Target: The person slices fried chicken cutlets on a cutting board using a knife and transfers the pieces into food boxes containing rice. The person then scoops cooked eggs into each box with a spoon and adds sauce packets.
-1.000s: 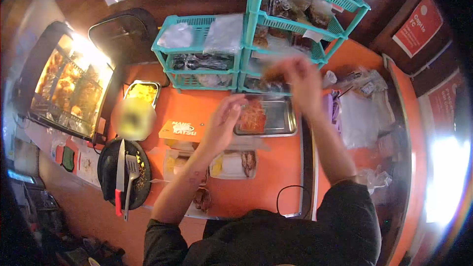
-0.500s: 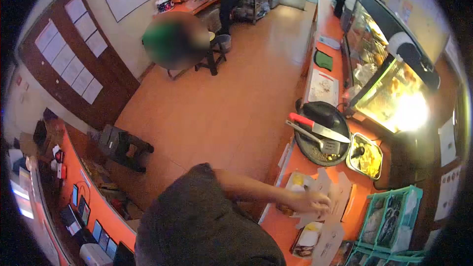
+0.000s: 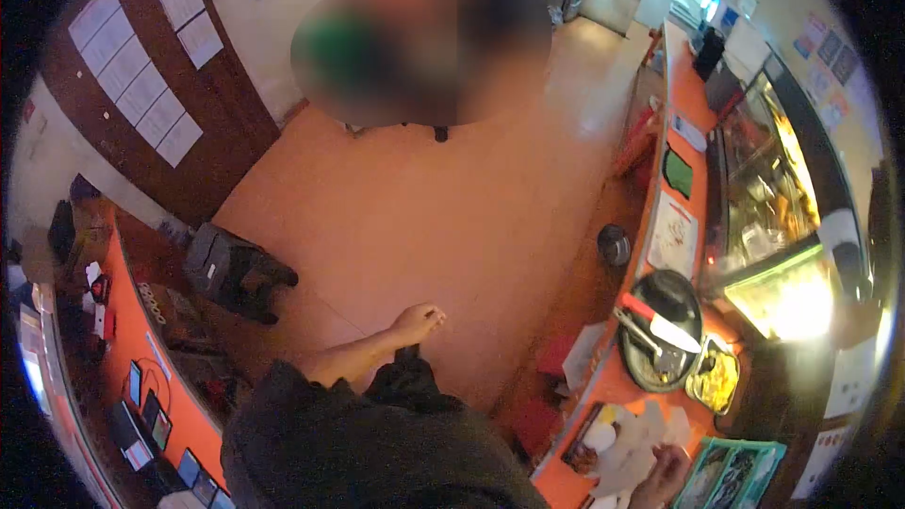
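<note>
Fingers of the right hand [image 3: 662, 473] bend above pale-lidded food boxes [image 3: 626, 460] on an orange surface [image 3: 611, 385]; whether they touch is unclear. The left hand [image 3: 418, 323] hangs over the floor [image 3: 405, 198], fingers loosely curled. A teal rack [image 3: 775, 462] crowds the right hand; beyond the boxes, a red-handled knife [image 3: 674, 333] lies across a black pan [image 3: 674, 285].

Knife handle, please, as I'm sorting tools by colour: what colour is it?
The knife handle is red, seen best in the head view.
</note>
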Demonstrator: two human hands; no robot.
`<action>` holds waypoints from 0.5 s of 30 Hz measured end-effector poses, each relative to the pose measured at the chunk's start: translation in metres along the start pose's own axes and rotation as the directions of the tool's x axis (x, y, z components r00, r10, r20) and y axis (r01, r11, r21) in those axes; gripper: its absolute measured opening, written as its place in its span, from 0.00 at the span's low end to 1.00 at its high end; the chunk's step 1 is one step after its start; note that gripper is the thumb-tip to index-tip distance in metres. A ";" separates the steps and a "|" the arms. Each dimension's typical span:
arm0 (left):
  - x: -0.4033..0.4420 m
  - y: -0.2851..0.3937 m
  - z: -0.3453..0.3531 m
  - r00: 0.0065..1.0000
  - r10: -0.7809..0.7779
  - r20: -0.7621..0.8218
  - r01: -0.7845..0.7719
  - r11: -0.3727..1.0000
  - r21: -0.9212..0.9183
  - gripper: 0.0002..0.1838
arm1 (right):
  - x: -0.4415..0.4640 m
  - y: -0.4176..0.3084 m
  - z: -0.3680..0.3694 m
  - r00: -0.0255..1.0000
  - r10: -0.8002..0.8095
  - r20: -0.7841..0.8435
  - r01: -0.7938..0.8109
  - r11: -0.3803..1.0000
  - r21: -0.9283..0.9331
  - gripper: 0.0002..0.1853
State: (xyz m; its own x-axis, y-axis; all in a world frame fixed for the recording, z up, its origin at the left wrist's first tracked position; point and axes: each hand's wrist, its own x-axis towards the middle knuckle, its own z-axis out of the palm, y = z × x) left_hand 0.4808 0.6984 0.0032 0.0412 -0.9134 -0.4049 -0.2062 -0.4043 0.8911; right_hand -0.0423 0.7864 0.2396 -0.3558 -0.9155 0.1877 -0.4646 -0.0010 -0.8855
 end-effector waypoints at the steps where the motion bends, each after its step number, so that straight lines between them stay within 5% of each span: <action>1: 0.010 -0.002 -0.022 1.000 0.004 -0.008 -0.004 1.000 -0.003 0.14 | 0.007 -0.035 0.033 0.952 0.240 0.191 -0.217 0.967 -0.136 0.31; 2: 0.023 -0.002 -0.046 0.998 0.054 -0.023 -0.052 0.996 0.072 0.14 | 0.025 -0.049 0.075 0.953 0.231 0.197 -0.208 0.970 -0.129 0.31; 4: 0.039 -0.006 -0.079 0.996 0.082 -0.030 -0.077 0.988 0.134 0.14 | 0.051 -0.060 0.146 0.982 -0.107 0.157 0.097 0.993 0.070 0.08; 7: 0.093 0.026 -0.107 0.980 0.144 -0.138 -0.138 0.989 0.051 0.14 | 0.099 -0.050 0.212 0.978 -0.075 0.195 0.057 0.994 0.093 0.08; 12: 0.209 0.085 -0.165 0.986 0.091 0.143 -0.071 0.988 -0.138 0.13 | 0.194 -0.061 0.305 0.973 -0.138 0.186 0.158 0.983 -0.095 0.09; 15: 0.303 0.032 -0.212 0.990 0.134 -0.036 -0.123 0.969 0.214 0.11 | 0.268 -0.095 0.377 0.959 -0.162 0.232 0.158 0.987 0.034 0.10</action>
State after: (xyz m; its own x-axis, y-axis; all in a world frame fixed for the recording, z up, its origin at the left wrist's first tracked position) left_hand 0.6940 0.3983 -0.0472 0.0482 -0.9605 -0.2741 -0.4141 -0.2689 0.8696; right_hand 0.2123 0.3892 0.2135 -0.0780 -0.9713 0.2249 -0.4869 -0.1597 -0.8587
